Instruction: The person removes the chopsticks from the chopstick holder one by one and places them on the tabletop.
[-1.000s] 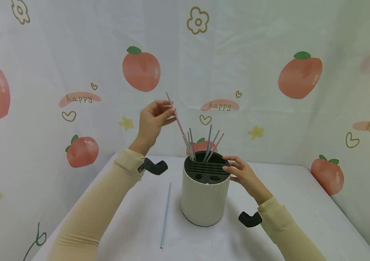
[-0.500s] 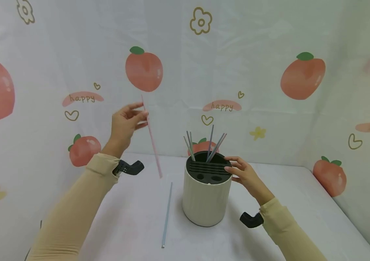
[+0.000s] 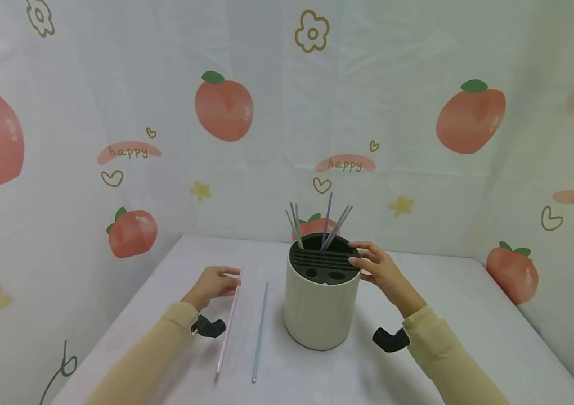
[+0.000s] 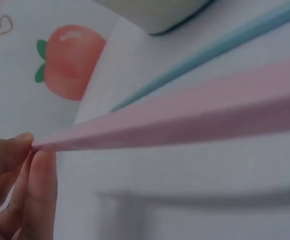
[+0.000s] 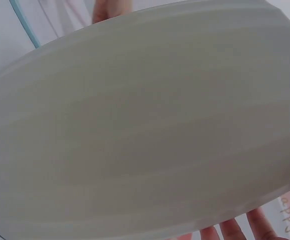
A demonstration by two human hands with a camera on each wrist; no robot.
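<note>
My left hand (image 3: 214, 287) pinches one end of a thin pink stick (image 3: 227, 335) low over the table's left side. In the left wrist view the pink stick (image 4: 160, 117) runs from thumb and fingertips toward the camera. Just right of it a pale blue stick (image 3: 260, 332) lies on the table. A cream round pen holder (image 3: 319, 315) with a black slotted insert (image 3: 324, 267) stands upright. My right hand (image 3: 383, 273) holds it at the right rim, fingers curved over the edge. Several thin sticks (image 3: 330, 225) lean inside its rear compartment.
The white tabletop (image 3: 434, 326) reaches back to a curtain (image 3: 277, 84) printed with peaches, hearts and words. A black wrist camera mount (image 3: 390, 340) juts from the right sleeve, and another mount (image 3: 210, 326) from the left.
My left hand has drawn the pink stick out of the holder, swung it left, and brought it down beside the blue stick. The right hand stays at the holder's rim.
</note>
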